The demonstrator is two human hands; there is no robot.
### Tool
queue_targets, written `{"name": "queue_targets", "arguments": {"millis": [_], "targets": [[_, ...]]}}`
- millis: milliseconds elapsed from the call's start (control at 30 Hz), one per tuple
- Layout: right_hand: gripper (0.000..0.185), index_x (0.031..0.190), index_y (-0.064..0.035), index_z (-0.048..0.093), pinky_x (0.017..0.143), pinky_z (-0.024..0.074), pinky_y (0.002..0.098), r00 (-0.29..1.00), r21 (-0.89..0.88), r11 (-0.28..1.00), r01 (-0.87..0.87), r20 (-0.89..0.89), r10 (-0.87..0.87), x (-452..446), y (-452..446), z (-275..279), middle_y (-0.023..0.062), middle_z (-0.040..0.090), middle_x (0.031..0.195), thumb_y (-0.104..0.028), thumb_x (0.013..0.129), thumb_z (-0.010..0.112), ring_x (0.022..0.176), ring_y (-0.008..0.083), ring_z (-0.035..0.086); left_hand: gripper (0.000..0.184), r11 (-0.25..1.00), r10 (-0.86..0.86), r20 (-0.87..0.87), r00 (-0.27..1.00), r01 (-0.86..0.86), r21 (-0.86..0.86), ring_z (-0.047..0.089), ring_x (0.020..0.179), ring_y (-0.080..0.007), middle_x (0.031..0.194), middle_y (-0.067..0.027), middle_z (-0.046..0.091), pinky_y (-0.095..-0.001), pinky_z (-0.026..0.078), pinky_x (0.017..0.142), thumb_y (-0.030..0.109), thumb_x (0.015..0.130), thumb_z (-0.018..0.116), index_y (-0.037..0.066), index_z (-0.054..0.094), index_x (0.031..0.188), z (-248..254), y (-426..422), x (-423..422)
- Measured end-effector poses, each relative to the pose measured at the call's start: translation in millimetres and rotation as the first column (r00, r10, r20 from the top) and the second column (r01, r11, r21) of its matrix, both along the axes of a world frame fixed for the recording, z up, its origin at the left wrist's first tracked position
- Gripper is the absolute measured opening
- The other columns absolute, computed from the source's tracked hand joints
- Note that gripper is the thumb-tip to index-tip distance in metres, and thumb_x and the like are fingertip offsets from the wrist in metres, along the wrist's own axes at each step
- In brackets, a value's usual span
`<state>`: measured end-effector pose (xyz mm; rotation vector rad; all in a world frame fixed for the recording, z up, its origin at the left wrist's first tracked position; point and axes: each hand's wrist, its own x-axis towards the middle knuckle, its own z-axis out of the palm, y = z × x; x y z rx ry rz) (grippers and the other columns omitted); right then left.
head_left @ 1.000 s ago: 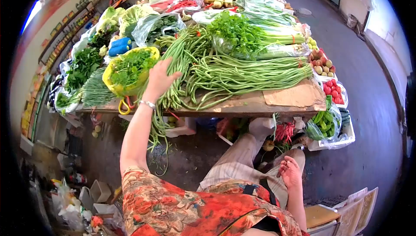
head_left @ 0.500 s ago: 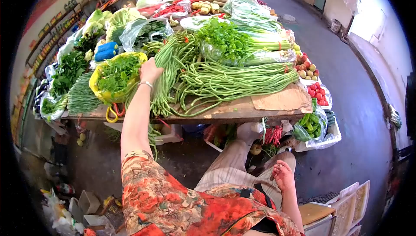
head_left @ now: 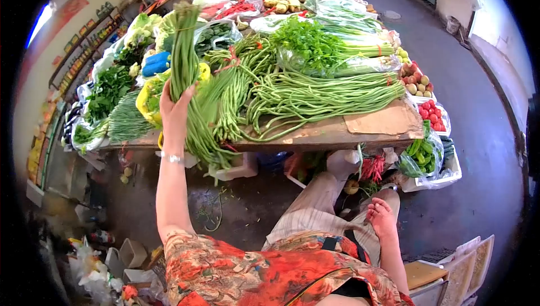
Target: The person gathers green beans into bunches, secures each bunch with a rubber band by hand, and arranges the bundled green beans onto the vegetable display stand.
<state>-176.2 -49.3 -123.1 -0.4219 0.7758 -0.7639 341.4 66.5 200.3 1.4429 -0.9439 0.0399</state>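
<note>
My left hand (head_left: 175,109) is closed around a bundle of long green beans (head_left: 185,53), held upright at the table's front edge with the lower ends hanging past it. Behind the bundle, a yellow bag (head_left: 147,100) of leafy greens is partly hidden. Another tied bunch of long beans (head_left: 233,98) lies just to the right, with a red tie near its top. A wide pile of long beans (head_left: 326,100) stretches farther right on the table. Over my lap, my right hand (head_left: 382,219) is away from the vegetables, its fingers loosely curled and apart with nothing visible in them.
The wooden table (head_left: 315,144) is heaped with vegetables, including leafy celery (head_left: 309,41) and a blue roll (head_left: 156,64). White boxes of tomatoes (head_left: 432,116) and green peppers (head_left: 422,157) stand at the right. Boxes and a red bundle (head_left: 372,168) sit below the table.
My left hand has lifted a bundle of long beans off the table and drawn it left and toward me. The right hand stays over my lap. The view has shifted slightly.
</note>
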Motion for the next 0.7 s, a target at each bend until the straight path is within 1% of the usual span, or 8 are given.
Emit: {"name": "queue_targets", "arguments": {"millis": [133,233,367,467,533,567,600,700], "targets": [[0.026,0.117,-0.0026,0.058,0.074,0.0501,0.0298,0.974,-0.144,0.978,-0.15,-0.192,0.121,10.1,-5.4,17.8,0.0096,0.064,0.098,-0.01,0.092,0.057,0.081,0.0174,0.061,0.036,0.976,-0.21,-0.255,0.944,0.185,-0.119,0.066,0.084,-0.0166,0.102,-0.0138,0.069,-0.0288,0.055,0.069,0.002,0.087,0.059,-0.002,0.055,0.123,12.0,38.6,-70.9],[0.037,0.127,-0.0034,0.054,0.081,0.0481,0.0294,0.953,-0.396,0.879,-0.264,-0.247,0.175,38.5,-7.3,85.9,0.0085,0.064,0.111,-0.011,0.091,0.058,0.093,0.0161,0.062,0.042,0.874,-0.479,-0.381,0.791,0.469,-0.124,0.068,0.088,-0.0238,0.102,-0.0187,0.068,-0.0354,0.057,0.076,-0.004,0.082,0.058,-0.005,0.053,0.124,0.1,50.5,-104.6],[0.077,0.146,-0.0069,0.036,0.103,0.0371,0.0344,0.961,-0.707,0.663,-0.246,-0.088,0.263,75.1,3.2,177.8,0.0117,0.051,0.138,-0.02,0.081,0.074,0.126,0.0227,0.049,0.05,0.559,-0.702,-0.567,0.432,0.827,-0.062,0.067,0.096,-0.0252,0.111,-0.0161,0.066,-0.0375,0.055,0.086,-0.003,0.082,0.065,-0.003,0.049,0.129,-33.8,20.5,-161.9],[0.105,0.152,-0.0084,0.019,0.107,0.0343,0.0394,0.961,-0.808,0.59,-0.007,0.157,0.226,93.0,20.1,232.6,0.0156,0.044,0.143,-0.033,0.074,0.083,0.132,0.0266,0.044,0.052,0.328,-0.714,-0.66,0.232,0.944,-0.023,0.064,0.104,-0.02,0.115,-0.0115,0.065,-0.0346,0.05,0.093,0.002,0.086,0.067,0.001,0.044,0.133,-63.2,-6.1,-211.3],[0.106,0.152,-0.0082,0.017,0.108,0.0365,0.0423,0.946,-0.748,0.655,0.112,0.282,0.16,93.9,30.9,256.0,0.0182,0.042,0.144,-0.032,0.073,0.084,0.131,0.0273,0.045,0.052,0.183,-0.724,-0.677,0.128,0.983,-0.01,0.062,0.108,-0.0162,0.115,-0.0092,0.065,-0.0322,0.048,0.096,0.002,0.086,0.067,0.003,0.044,0.133,-77.3,-17.4,-238.6],[0.092,0.148,-0.0066,0.026,0.103,0.0441,0.0415,0.968,-0.663,0.734,0.145,0.25,0.034,93.3,33.4,266.3,0.0196,0.049,0.137,-0.025,0.076,0.081,0.124,0.0275,0.051,0.052,0.135,-0.751,-0.654,0.093,0.991,-0.015,0.062,0.107,-0.0147,0.117,-0.0078,0.064,-0.0315,0.048,0.095,0.002,0.087,0.066,0.003,0.043,0.133,-82.3,-20.3,-251.5],[0.072,0.139,-0.0034,0.037,0.091,0.0516,0.0368,0.974,-0.59,0.799,0.113,0.224,0.028,84.8,33.5,268.8,0.0175,0.06,0.118,-0.018,0.08,0.076,0.109,0.0256,0.061,0.057,0.136,-0.727,-0.682,0.077,0.99,-0.032,0.061,0.108,-0.0132,0.12,-0.0066,0.061,-0.0303,0.046,0.096,0.003,0.085,0.068,0.003,0.04,0.135,-88.0,-20.6,-262.7],[0.05,0.123,-0.0001,0.045,0.078,0.053,0.0348,0.951,-0.536,0.828,0.163,0.31,0.014,74.1,36.1,269.7,0.0105,0.062,0.091,-0.011,0.082,0.071,0.086,0.0215,0.063,0.077,0.006,-0.703,-0.708,-0.07,0.994,-0.105,0.059,0.11,-0.0177,0.12,-0.0116,0.059,-0.0326,0.048,0.096,-0.001,0.081,0.072,0.006,0.029,0.144,-96.2,-24.1,-279.1]]}}
